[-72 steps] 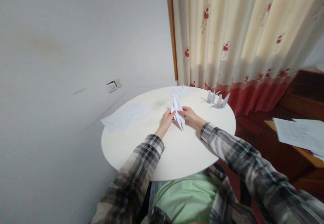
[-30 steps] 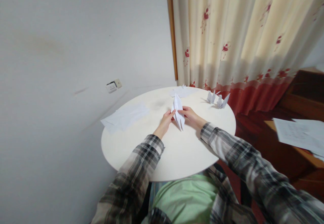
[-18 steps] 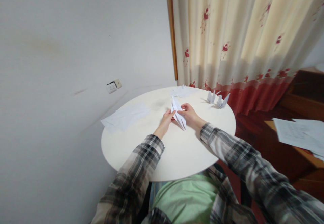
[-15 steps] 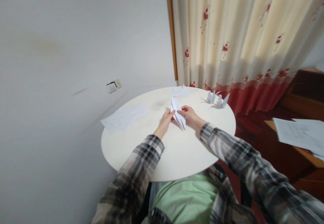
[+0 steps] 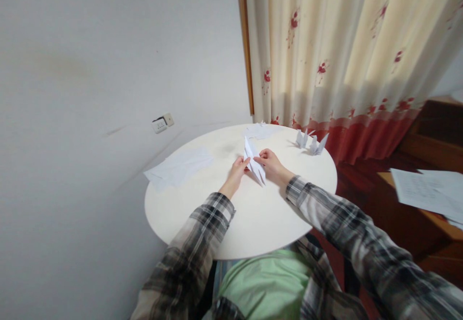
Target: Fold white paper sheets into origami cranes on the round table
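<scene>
Between my two hands is a piece of folded white paper (image 5: 254, 164), long and narrow, with a pointed far end and a split near end. My left hand (image 5: 238, 170) pinches its left edge, thumb on top and fingers partly hidden beneath. From the other side my right hand (image 5: 270, 162) grips the right edge between thumb and curled fingers. Both hands are just above the round white table (image 5: 195, 214). Folded paper cranes (image 5: 317, 145) stand on the table's far right, beyond my right hand.
Loose white paper sheets (image 5: 181, 164) lie at the table's left edge, and more paper (image 5: 259, 131) lies at the back. A wall with a socket (image 5: 159, 125) borders the left. Floral curtains (image 5: 318, 35) hang behind. Printed sheets (image 5: 427, 189) rest on wooden furniture at right.
The folded paper and both hands stay in nearly the same place. Only a slight shift shows in the paper's flaps and my right fingers.
</scene>
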Tool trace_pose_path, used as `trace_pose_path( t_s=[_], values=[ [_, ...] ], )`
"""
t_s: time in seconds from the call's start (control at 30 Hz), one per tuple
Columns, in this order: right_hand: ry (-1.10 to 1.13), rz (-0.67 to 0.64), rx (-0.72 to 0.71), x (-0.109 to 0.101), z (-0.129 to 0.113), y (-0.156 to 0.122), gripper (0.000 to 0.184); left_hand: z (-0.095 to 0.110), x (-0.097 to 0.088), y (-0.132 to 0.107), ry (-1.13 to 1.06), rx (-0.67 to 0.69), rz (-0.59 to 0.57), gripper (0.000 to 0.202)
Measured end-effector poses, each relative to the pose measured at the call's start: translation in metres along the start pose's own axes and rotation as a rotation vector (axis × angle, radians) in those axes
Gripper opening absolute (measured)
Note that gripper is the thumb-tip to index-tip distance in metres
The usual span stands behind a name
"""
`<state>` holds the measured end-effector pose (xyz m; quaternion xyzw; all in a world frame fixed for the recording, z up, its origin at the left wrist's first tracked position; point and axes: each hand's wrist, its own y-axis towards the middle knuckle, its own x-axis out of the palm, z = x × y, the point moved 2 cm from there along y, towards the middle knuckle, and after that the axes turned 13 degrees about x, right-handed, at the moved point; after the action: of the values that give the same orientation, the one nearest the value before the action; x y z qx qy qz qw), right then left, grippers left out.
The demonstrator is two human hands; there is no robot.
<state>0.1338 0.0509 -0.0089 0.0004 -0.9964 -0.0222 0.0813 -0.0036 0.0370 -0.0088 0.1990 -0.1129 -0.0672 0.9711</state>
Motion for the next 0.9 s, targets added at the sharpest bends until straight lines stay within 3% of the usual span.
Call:
trace_pose_path(
  t_s=[0.4, 0.63, 0.77, 0.9],
  values=[
    [0.042, -0.078, 0.051, 0.007, -0.008, -0.010, 0.019, 0.003, 0.003, -0.001, -0.059, -0.016, -0.016, 0.035],
    [-0.010, -0.072, -0.034, 0.003, -0.002, -0.006, 0.022, 0.001, 0.003, -0.001, -0.094, -0.025, -0.031, 0.033],
    [-0.149, -0.060, 0.019, 0.001, 0.002, -0.003, 0.017, -0.001, 0.002, -0.001, -0.101, -0.034, -0.013, 0.033],
    [-0.105, -0.085, 0.028, 0.002, 0.000, -0.007, 0.026, -0.002, 0.002, -0.001, -0.115, -0.037, -0.026, 0.029]
  ],
)
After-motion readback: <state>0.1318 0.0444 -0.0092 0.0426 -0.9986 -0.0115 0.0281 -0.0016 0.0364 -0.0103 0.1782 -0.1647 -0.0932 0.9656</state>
